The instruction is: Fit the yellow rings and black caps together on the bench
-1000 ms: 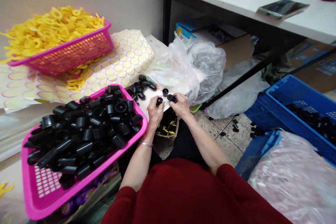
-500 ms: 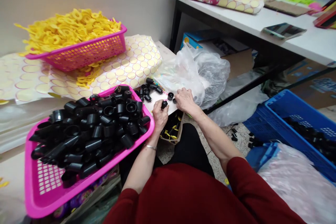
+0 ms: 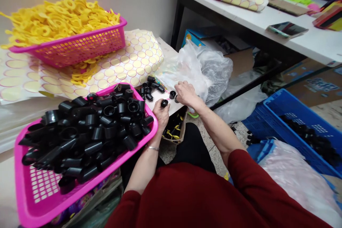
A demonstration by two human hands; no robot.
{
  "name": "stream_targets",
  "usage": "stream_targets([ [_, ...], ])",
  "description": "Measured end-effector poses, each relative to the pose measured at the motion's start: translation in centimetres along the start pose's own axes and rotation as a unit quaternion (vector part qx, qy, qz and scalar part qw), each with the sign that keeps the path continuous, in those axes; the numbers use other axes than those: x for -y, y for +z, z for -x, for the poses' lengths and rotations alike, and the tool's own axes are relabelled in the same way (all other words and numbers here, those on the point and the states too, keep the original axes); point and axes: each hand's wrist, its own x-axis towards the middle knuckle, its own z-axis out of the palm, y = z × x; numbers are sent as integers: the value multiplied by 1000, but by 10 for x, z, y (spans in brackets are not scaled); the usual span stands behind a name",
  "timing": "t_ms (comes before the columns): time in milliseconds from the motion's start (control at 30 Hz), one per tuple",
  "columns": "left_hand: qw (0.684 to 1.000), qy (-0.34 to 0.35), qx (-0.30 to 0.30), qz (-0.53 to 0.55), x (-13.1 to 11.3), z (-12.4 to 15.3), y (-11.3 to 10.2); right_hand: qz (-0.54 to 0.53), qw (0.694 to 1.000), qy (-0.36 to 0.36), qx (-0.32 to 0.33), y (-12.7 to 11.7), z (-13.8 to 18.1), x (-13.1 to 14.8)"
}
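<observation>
My left hand (image 3: 161, 115) is closed around a small black plastic cylinder (image 3: 164, 103), its round end facing up. To the right, my right hand (image 3: 185, 94) is low over the white work surface (image 3: 173, 108), fingers curled down and pressed together. What those fingertips hold, if anything, is hidden. One black piece (image 3: 176, 98) shows at the edge of that hand, and an upright black cup-like part (image 3: 172, 94) stands between both hands. Several loose black parts (image 3: 148, 91) lie beyond my left hand.
A pink basket (image 3: 88, 199) heaped with black parts stands at left; another pink basket (image 3: 88, 48) of yellow plastic pieces is behind it. Below my hands is a box (image 3: 175, 140) of black-and-yellow pieces. Plastic bags (image 3: 213, 67), a white table (image 3: 240, 21) and a blue crate (image 3: 301, 128) are right.
My left hand has turned the black cylinder so its round end shows more. The right hand stays curled in nearly the same place. The whole view has shifted slightly.
</observation>
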Motion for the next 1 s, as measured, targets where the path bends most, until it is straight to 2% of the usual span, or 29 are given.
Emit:
stream_targets([
  [67, 1000, -9, 8, 10, 1, 0, 0, -23, 1000, 5, -15, -4, -11, 8],
  [267, 999, 29, 25, -29, -8, 3, -2, -27, 999, -18, 43, 6, -65, 47],
  [400, 996, 55, 45, -57, -15, 5, -5, -34, 997, -26, 70, 12, -88, 56],
  [500, 995, 59, 39, -65, -16, 6, -6, -112, 993, -5, 49, 6, -88, 46],
  [567, 996, 57, 36, -63, -15, 6, -5, -241, 970, 6, 32, 1, -79, 34],
  [600, 996, 57, 35, -60, -14, 6, -5, -332, 943, 7, 30, -1, -71, 27],
  [633, 996, 59, 32, -53, -12, 5, -4, -434, 900, 7, 34, -2, -60, 20],
  [667, 997, 61, 28, -44, -10, 4, -3, -539, 842, 8, 40, -2, -48, 12],
  [733, 998, 61, 24, -19, -7, 1, -1, -714, 699, 10, 47, 3, -20, 0],
  [800, 998, 41, 35, 13, -6, 0, 0, -820, 571, 16, 32, 13, 9, -9],
  [833, 998, 22, 43, 33, -8, 1, 0, -852, 522, 24, 15, 19, 24, -13],
  [900, 995, -25, 65, 76, -15, 6, -1, -889, 456, 41, -24, 31, 50, -17],
  [1000, 985, -72, 102, 123, -37, 22, -3, -914, 397, 50, -70, 45, 83, -19],
])
